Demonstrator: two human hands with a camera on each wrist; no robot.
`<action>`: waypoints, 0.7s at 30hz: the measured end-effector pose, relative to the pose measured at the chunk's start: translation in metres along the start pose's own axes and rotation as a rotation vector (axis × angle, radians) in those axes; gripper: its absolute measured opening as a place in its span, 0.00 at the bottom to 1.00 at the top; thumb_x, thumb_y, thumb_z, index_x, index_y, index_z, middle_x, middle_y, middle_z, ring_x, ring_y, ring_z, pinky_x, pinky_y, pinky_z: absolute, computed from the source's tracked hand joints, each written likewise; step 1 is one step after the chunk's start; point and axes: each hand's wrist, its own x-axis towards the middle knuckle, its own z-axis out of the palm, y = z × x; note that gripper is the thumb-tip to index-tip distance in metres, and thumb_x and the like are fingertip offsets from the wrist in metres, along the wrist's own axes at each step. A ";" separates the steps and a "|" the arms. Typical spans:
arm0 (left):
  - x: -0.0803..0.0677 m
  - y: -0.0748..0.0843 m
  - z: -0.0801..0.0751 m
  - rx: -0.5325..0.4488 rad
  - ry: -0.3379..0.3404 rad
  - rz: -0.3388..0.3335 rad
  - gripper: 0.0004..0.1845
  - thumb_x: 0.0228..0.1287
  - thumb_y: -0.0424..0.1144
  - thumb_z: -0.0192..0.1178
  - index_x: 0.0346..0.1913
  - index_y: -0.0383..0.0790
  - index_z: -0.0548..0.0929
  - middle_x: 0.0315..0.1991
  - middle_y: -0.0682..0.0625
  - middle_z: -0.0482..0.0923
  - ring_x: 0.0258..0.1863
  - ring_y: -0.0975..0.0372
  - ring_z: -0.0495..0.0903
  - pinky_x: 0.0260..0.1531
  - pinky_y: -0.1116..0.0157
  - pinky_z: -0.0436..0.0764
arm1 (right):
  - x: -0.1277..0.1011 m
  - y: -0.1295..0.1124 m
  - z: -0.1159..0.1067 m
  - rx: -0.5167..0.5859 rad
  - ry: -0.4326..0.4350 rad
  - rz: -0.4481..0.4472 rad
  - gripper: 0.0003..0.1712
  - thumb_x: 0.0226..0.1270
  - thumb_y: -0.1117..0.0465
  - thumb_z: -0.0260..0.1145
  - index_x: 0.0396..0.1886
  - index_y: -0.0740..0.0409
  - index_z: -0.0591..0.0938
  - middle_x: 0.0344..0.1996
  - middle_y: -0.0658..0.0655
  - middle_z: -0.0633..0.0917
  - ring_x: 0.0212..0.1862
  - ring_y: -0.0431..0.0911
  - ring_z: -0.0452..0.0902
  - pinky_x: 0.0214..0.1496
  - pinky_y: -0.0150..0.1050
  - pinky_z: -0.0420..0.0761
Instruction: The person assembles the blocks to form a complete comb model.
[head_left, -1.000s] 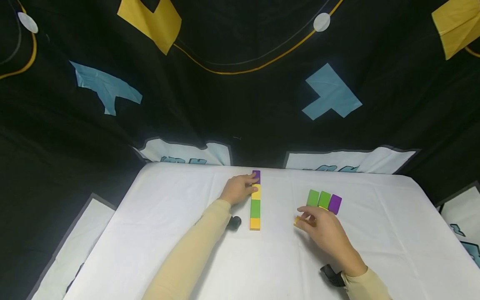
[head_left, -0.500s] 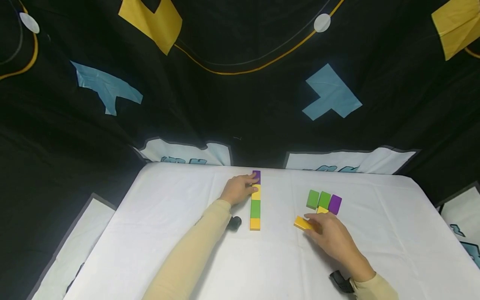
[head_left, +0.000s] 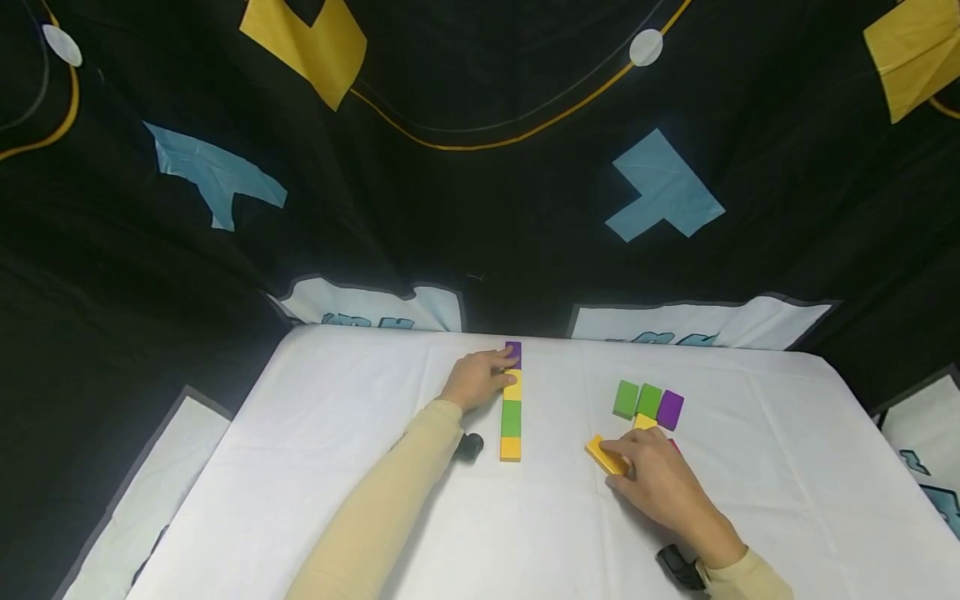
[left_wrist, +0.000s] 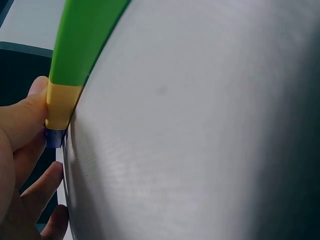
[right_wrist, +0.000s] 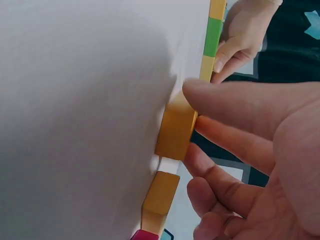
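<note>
Right hand (head_left: 660,479) pinches a yellow block (head_left: 606,455), long axis slanting left-away; left hand (head_left: 476,377), fingers straight, touches the block row (head_left: 512,402) running straight away; loose blocks (head_left: 648,402) lie beyond.

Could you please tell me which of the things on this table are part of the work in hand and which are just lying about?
In hand:
- row of blocks, steadied by the left hand
- yellow block, held by the right hand

Lying about:
- two green blocks
- purple block
- second yellow block
- white table
</note>
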 end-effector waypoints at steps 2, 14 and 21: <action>0.000 0.000 0.000 -0.001 0.002 0.000 0.23 0.68 0.47 0.66 0.65 0.53 0.81 0.70 0.56 0.70 0.72 0.53 0.67 0.72 0.54 0.64 | 0.000 -0.002 0.000 0.007 -0.019 0.017 0.25 0.49 0.58 0.82 0.50 0.57 0.88 0.38 0.51 0.84 0.41 0.44 0.71 0.40 0.40 0.77; 0.001 -0.001 0.001 0.002 0.009 0.003 0.23 0.68 0.47 0.65 0.65 0.51 0.81 0.71 0.56 0.70 0.72 0.54 0.67 0.73 0.55 0.64 | 0.000 -0.004 0.002 0.092 0.012 0.038 0.37 0.44 0.51 0.85 0.56 0.60 0.84 0.40 0.51 0.85 0.46 0.48 0.74 0.47 0.45 0.80; 0.000 0.000 0.000 0.000 0.004 0.004 0.23 0.69 0.47 0.65 0.65 0.51 0.80 0.71 0.56 0.70 0.72 0.53 0.66 0.73 0.54 0.63 | 0.005 0.004 0.004 0.108 0.032 -0.074 0.40 0.42 0.52 0.86 0.58 0.59 0.83 0.55 0.57 0.83 0.59 0.56 0.75 0.61 0.56 0.77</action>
